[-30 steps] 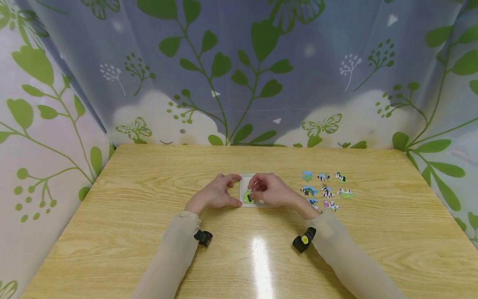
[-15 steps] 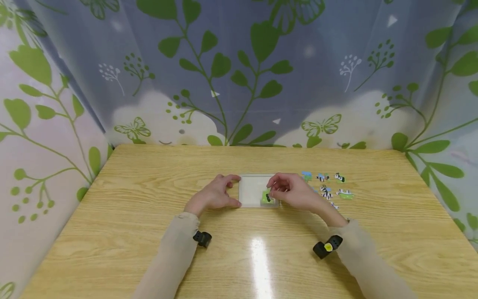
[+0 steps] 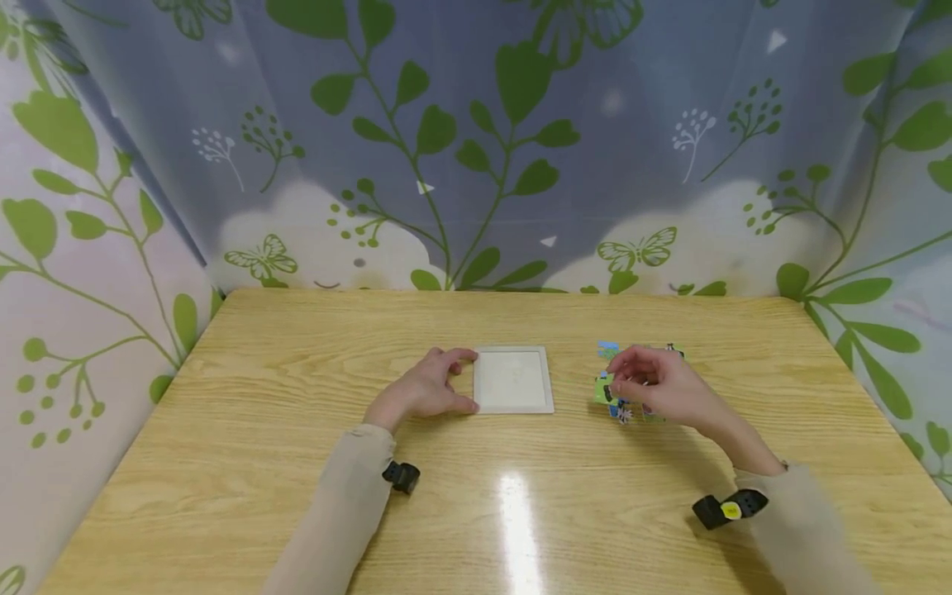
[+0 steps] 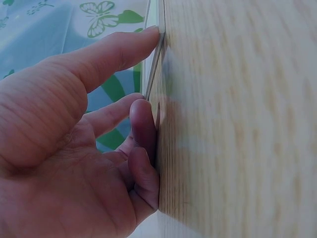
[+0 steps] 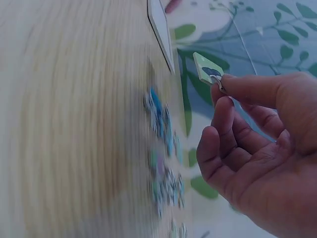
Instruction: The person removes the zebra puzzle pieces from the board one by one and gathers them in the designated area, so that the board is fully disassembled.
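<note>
In the head view, a flat white square tray (image 3: 515, 380) with a raised rim lies near the middle of the table. My left hand (image 3: 424, 387) touches its left edge, thumb at the near corner and index finger at the far one. The left wrist view shows the thumb (image 4: 114, 52) extended against that edge and the other fingers bent. My right hand (image 3: 665, 387) pinches a green jigsaw puzzle piece (image 5: 208, 69) with a dark print between thumb and fingertips. It is held above the loose puzzle pieces (image 3: 608, 349), hiding most of them.
The wood-grain table (image 3: 312, 512) runs back to a leaf-patterned curtain (image 3: 402, 215). A black band (image 3: 402, 477) sits on the left wrist and another black band (image 3: 729, 510) on the right. Several loose pieces (image 5: 166, 183) lie beneath the right hand.
My right hand has carried the green puzzle piece rightward from over the tray to above the loose pieces. The tray now shows fully. My left hand has stayed at the tray's edge.
</note>
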`<state>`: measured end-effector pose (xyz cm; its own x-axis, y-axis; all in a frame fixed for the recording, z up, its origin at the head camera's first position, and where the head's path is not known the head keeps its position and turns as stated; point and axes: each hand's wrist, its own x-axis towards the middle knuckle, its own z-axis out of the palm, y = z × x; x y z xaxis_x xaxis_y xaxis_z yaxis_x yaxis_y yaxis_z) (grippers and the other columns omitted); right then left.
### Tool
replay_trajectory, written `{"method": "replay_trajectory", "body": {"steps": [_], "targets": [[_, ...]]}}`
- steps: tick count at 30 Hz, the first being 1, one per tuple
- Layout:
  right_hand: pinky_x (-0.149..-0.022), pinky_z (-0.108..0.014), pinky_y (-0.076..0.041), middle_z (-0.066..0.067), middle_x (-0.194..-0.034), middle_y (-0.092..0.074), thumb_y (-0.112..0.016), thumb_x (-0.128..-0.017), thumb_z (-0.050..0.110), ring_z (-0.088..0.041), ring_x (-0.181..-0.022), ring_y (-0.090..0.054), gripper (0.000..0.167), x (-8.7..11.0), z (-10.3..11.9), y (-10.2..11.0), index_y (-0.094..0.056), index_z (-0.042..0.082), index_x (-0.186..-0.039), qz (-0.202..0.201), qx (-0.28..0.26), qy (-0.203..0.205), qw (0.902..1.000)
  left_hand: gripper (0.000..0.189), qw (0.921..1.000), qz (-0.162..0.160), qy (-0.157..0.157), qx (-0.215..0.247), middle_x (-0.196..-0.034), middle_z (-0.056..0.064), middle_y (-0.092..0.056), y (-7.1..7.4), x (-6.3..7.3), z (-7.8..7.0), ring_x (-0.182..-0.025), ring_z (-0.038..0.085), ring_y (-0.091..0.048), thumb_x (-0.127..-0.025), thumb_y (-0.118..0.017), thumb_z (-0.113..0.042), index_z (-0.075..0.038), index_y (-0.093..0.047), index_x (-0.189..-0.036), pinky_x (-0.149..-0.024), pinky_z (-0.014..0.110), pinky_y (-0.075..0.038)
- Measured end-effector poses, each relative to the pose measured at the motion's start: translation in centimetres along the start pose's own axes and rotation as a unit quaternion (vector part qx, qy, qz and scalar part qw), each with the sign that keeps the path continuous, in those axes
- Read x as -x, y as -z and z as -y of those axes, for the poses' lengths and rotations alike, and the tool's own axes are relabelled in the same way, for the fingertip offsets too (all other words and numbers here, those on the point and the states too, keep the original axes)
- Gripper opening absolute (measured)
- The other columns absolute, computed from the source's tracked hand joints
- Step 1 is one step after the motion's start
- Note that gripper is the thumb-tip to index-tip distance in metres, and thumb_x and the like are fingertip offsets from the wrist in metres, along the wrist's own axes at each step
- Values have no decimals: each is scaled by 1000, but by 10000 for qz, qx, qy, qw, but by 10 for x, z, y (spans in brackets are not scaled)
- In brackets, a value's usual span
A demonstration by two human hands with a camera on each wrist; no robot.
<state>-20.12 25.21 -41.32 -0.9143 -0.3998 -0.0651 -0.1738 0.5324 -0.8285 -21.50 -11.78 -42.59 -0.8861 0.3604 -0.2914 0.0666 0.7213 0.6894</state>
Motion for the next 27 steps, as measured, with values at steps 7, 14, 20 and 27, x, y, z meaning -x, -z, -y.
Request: {"method": "replay_trajectory", "body": {"steps": [7, 14, 20, 27], "targets": [[-69, -29, -52, -11, -99, -69, -67, -100, 16, -18, -83, -67, 22, 21, -13, 19, -64, 4, -118, -238, 210, -121, 9994, 78, 10000, -7, -2, 18, -134, 11, -49, 0, 1, 4, -94, 19, -53, -86, -83, -26, -22, -45, -153, -87, 35, -45], [-69, -26, -50, -8, -98, -69, -67, -99, 14, -13, -81, -65, 22, 36, -30, 32, -65, 2, -117, -375, 545, -232, 9975, 78, 10000, -43, 37, 76, -133, 10, -49, -1, 1, 6, -92, 19, -53, -85, -83, -25, -22, -45, -153, -85, 34, -45], [-66, -24, -48, -5, -94, -69, -68, -98, 11, -6, -77, -61, 17, 46, -42, 42, -66, 4, -113, -400, 1020, -260, 9936, 77, 9999, -52, 60, 69, -133, 10, -49, -2, 1, 6, -94, 19, -54, -85, -83, -25, -23, -45, -152, -86, 34, -45], [-65, -23, -48, -4, -91, -71, -69, -96, 8, 1, -75, -59, 12, 52, -54, 47, -69, 5, -107, -523, 1666, -216, 9844, 77, 10000, -15, -8, -2, -133, 10, -49, -2, -1, 5, -94, 19, -54, -85, -83, -26, -23, -45, -152, -87, 35, -46]]}}
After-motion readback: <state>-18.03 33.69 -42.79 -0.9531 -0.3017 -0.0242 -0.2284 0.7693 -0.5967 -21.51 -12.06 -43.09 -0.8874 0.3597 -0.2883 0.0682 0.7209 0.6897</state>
